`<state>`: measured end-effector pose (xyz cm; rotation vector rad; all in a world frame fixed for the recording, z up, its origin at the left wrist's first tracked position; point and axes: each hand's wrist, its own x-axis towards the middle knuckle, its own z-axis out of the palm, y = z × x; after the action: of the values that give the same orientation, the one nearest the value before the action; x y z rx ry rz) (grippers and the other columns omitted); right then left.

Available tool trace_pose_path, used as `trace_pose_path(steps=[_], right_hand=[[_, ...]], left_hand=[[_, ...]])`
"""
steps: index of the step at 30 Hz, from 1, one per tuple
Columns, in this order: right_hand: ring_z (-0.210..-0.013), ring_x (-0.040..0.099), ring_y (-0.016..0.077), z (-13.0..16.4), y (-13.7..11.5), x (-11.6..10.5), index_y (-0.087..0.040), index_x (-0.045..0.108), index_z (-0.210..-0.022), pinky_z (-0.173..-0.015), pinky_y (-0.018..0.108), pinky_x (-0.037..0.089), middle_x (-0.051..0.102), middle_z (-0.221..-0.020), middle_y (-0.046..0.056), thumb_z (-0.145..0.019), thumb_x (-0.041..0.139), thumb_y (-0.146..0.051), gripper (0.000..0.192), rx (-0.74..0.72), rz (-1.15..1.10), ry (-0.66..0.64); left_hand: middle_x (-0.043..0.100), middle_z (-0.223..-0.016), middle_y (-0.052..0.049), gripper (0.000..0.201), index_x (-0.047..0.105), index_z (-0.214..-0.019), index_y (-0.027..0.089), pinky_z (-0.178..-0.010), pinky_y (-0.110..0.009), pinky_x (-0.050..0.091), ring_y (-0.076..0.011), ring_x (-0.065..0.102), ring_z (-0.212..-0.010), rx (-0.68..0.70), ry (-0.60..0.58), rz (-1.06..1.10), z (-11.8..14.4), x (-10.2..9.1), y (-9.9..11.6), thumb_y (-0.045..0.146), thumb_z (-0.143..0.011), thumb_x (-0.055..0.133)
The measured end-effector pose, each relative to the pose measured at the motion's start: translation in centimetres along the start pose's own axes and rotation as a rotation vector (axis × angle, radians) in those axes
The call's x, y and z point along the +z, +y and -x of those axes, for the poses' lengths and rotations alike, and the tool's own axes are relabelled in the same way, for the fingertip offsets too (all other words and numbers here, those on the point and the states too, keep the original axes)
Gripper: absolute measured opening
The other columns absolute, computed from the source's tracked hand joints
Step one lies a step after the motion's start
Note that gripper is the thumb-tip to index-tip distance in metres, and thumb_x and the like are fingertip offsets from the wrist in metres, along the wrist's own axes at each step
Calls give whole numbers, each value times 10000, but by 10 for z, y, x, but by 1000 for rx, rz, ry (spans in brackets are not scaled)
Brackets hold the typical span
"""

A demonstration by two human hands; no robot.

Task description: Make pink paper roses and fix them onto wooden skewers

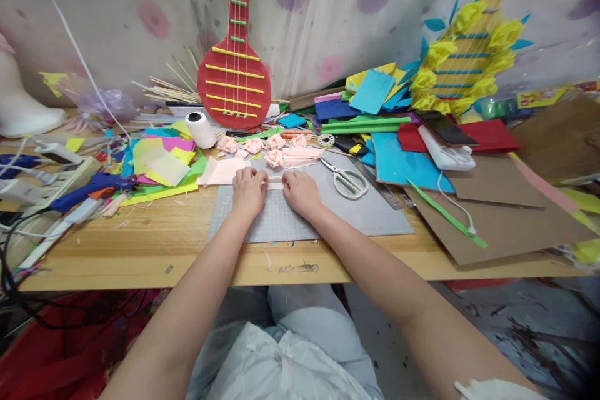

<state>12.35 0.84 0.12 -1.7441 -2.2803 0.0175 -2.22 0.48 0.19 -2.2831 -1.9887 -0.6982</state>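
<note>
My left hand (248, 190) and my right hand (300, 192) rest close together on a grey cutting mat (365, 209), both pinching a thin pale pink paper strip (274, 182) that runs between them. Just beyond the strip lie a pale pink paper sheet (224, 170) and several small pink paper roses (275, 142). White-handled scissors (347, 180) lie on the mat to the right of my right hand.
A blue glue gun (96, 186) and power strip (56, 169) sit left. Coloured paper piles (162, 162), a white thread spool (200, 129), a red cardboard guitar (234, 75), a phone (443, 127), brown cardboard (506, 225) and a metal ruler (377, 184) crowd the wooden table (154, 250).
</note>
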Motion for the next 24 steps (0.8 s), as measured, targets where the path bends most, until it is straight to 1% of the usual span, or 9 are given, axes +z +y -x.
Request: trace_pose_path(steps=[2, 5, 8, 10, 13, 16, 19, 24], right_hand=[[-878, 474, 202, 0, -1, 0, -187, 529, -984, -726, 301, 322, 576, -938, 81, -858, 355, -220, 218, 6, 17, -10], [-892, 471, 205, 0, -2, 0, -182, 519, -992, -735, 304, 325, 571, -957, 86, -858, 354, -223, 217, 6, 32, -12], [-905, 467, 208, 1, -3, 0, -175, 514, -989, -757, 309, 327, 567, -969, 90, -858, 360, -261, 220, 2, 30, 0], [-915, 463, 214, 3, -3, 1, -171, 514, -988, -770, 316, 327, 563, -978, 95, -858, 365, -315, 245, -1, 20, 13], [-921, 457, 222, 4, -4, 0, -169, 509, -1006, -776, 323, 331, 559, -990, 100, -846, 385, -358, 277, -1, 6, 19], [-910, 458, 221, 4, -4, -1, -167, 510, -1002, -767, 324, 335, 559, -982, 101, -830, 401, -288, 236, 7, 5, 9], [-902, 464, 221, 3, -3, -2, -179, 510, -998, -754, 323, 343, 559, -964, 90, -804, 413, -217, 220, 4, -2, 3], [-902, 466, 215, 3, 1, -3, -187, 511, -993, -766, 320, 351, 556, -959, 83, -779, 424, -166, 233, 24, -46, -36]], left_hand=[[489, -989, -61, 200, 637, -823, 264, -845, -360, 324, -224, 390, -980, 58, -28, 24, -1, 2, 0, 165, -768, 472], [485, -981, -56, 204, 649, -790, 270, -860, -366, 313, -224, 389, -985, 60, -26, 36, -2, 3, 2, 153, -740, 491], [483, -977, -61, 123, 653, -777, 257, -874, -377, 306, -234, 388, -996, 29, 14, 51, -1, 5, 5, 263, -730, 539], [482, -975, -67, 154, 652, -754, 245, -881, -382, 302, -237, 388, -999, 6, 36, 60, -2, 6, 8, 356, -730, 548], [482, -972, -64, 176, 647, -739, 242, -887, -384, 301, -239, 393, -1000, -32, 24, 63, -3, 7, 9, 400, -706, 576], [479, -990, -58, 155, 647, -754, 252, -901, -386, 297, -240, 393, -1014, -61, -22, 73, -4, 6, 7, 385, -688, 601], [478, -1010, -54, 123, 657, -791, 272, -917, -379, 293, -234, 395, -1033, -69, -74, 93, -3, 2, 4, 322, -716, 573], [489, -1013, -42, 185, 667, -837, 316, -940, -377, 283, -220, 408, -1044, -75, -142, 127, 0, -4, -1, 240, -749, 524]])
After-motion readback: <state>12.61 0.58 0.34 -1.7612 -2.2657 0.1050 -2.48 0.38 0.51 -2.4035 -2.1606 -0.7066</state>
